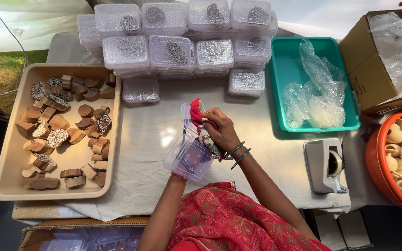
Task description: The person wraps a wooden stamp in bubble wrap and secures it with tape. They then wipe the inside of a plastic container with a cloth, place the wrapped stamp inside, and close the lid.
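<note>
My right hand (222,132) is closed around a red and patterned cloth (200,122), pressing it against the open lid of a clear plastic box (189,158). My left hand is under that box, holding it up from below, and is almost fully hidden by it; only the wrist (178,176) shows. The box is hinged, its lid (187,119) standing upright behind the cloth. Bangles ring my right wrist.
A beige tray (10,153) of carved wooden stamps lies at the left. Stacked bubble-wrapped clear boxes (177,51) fill the back. A teal tray (284,69) with plastic wrap, a tape dispenser (325,165), a cardboard carton (373,74) and an orange tub (380,172) stand at the right.
</note>
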